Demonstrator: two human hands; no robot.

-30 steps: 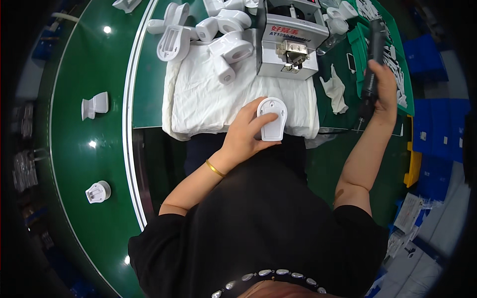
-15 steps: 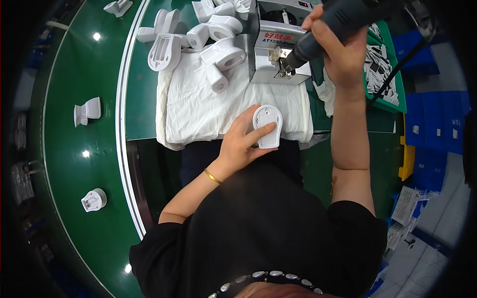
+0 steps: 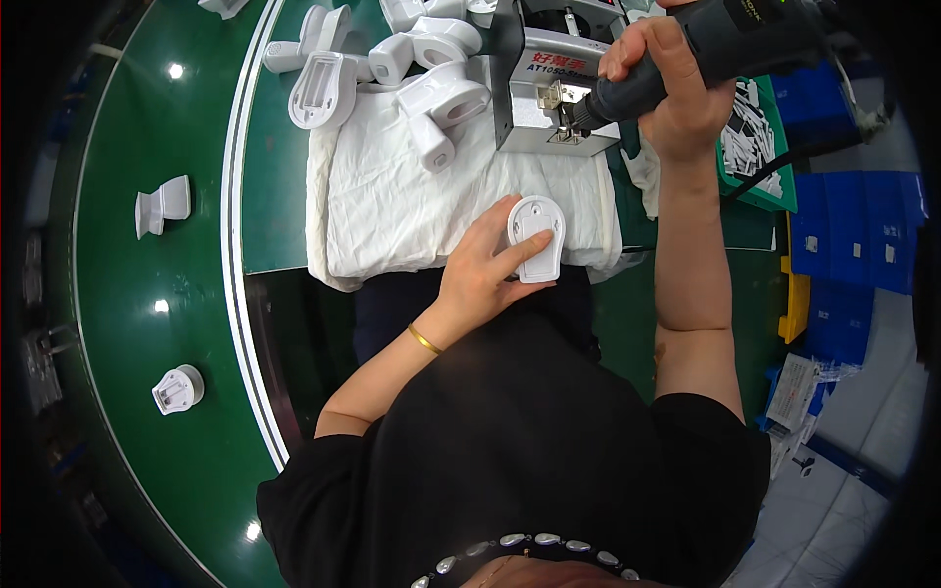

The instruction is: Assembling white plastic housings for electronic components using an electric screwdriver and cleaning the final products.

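My left hand [image 3: 478, 267] is closed around a white plastic housing [image 3: 541, 265], rounded at its far end, with its recessed face up and my thumb across it. It is held over the near edge of a white cloth pad. In my right hand [image 3: 683, 108] is a dark electric screwdriver [image 3: 627, 96], gripped around its body. Its tip points left and down at the metal outlet on the front of a grey screw feeder [image 3: 529, 116]. Whether a screw sits on the bit is too small to see.
Several white housings [image 3: 323, 93] lie along the far left of the cloth pad [image 3: 382, 220]. A green crate [image 3: 790, 186] of thin white strips stands at the right, near the screwdriver's cable. Left, a green conveyor [image 3: 127, 294] carries more white parts. Blue bins [image 3: 853, 235] stand at far right.
The screwdriver has swung to a flatter slant toward the right, its tip still by the feeder outlet. My left hand keeps hold of the housing. The whole view has shifted slightly.
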